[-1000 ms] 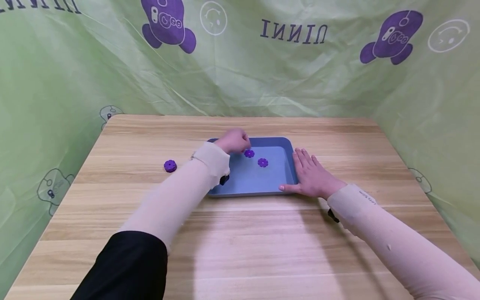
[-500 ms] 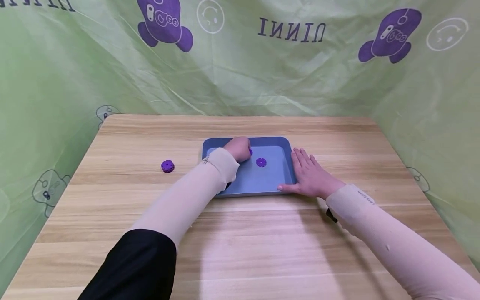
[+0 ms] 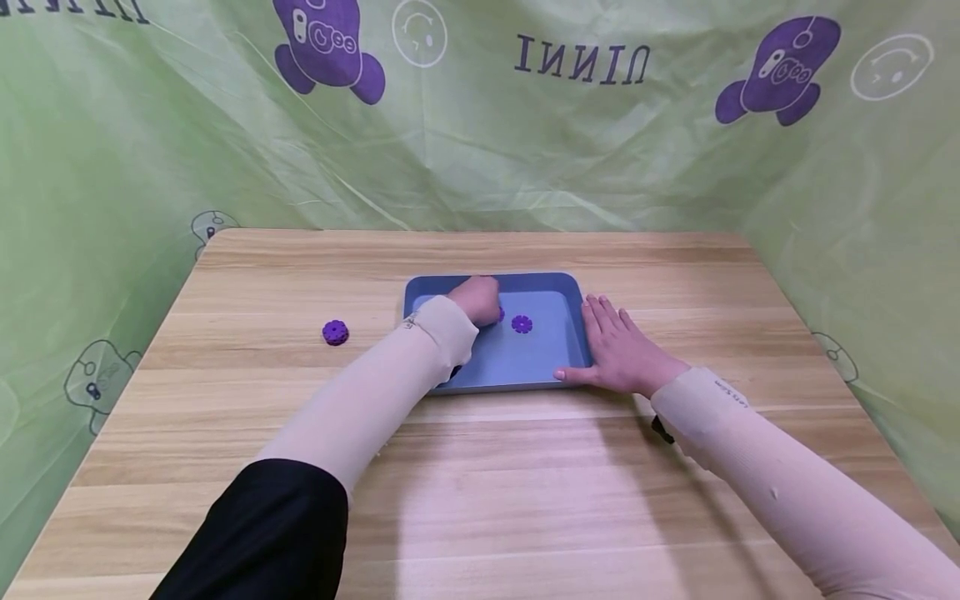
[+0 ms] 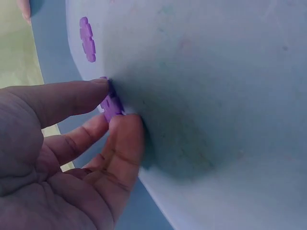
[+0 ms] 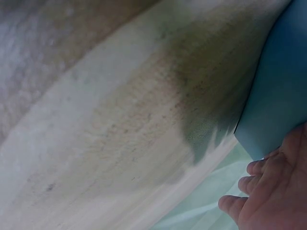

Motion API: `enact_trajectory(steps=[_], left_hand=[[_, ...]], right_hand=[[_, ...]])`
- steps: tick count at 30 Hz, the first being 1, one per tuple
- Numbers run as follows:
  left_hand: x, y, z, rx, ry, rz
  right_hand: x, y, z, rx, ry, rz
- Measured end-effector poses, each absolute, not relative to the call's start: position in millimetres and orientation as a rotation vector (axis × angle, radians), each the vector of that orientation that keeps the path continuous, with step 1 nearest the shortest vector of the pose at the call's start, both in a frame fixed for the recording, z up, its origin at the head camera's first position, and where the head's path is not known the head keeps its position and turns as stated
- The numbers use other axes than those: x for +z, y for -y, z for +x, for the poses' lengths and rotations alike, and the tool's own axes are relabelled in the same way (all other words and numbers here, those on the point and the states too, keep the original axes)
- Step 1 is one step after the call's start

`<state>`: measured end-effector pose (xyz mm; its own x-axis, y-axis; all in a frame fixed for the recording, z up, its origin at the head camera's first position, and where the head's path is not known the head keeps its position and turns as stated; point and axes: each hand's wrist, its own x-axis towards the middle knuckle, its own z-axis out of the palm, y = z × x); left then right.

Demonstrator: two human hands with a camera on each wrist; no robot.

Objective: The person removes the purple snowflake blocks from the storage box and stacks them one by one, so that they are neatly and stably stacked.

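Note:
My left hand (image 3: 478, 300) is over the left-back part of a blue tray (image 3: 525, 367). In the left wrist view, thumb and fingers pinch a purple notched, flower-shaped disc (image 4: 111, 106) close over the tray floor. From the head view that disc is mostly hidden behind the hand. A second purple disc (image 3: 522, 324) lies flat in the tray to its right. My right hand (image 3: 622, 350) rests at the tray's right side with straight fingers spread along the wall and the thumb over the front corner.
Left of the tray, a small pile of purple discs (image 3: 335, 332) sits on the wooden table (image 3: 480, 500). A green printed curtain (image 3: 480, 167) hangs behind the table and along both sides.
The left hand has moved slightly right and toward me onto the nearer-left disc in the tray and now pinches it. The right hand has kept its place at the tray.

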<state>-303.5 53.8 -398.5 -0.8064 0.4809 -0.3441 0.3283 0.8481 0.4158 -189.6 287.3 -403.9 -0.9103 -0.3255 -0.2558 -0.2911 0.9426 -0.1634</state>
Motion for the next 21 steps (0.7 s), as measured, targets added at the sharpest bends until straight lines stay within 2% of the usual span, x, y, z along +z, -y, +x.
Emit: enact_trajectory(steps=[6,15,21], left_hand=[[-394.6,-49.8,-302.1,0.512,-2.57,0.635],[-387.7,-19.6,-307.1,0.807,-2.438,0.453],[-378.7,-2.4,-306.1,0.919,-2.432,0.509]], right_hand=[[-403.5,-287.0,-189.5,-0.161,-2.815,-0.456],[-402.0,-285.6,-188.9,-0.172,-2.803,-0.456],[-401.8,-285.3,-189.0,-0.166,-2.806,-0.453]])
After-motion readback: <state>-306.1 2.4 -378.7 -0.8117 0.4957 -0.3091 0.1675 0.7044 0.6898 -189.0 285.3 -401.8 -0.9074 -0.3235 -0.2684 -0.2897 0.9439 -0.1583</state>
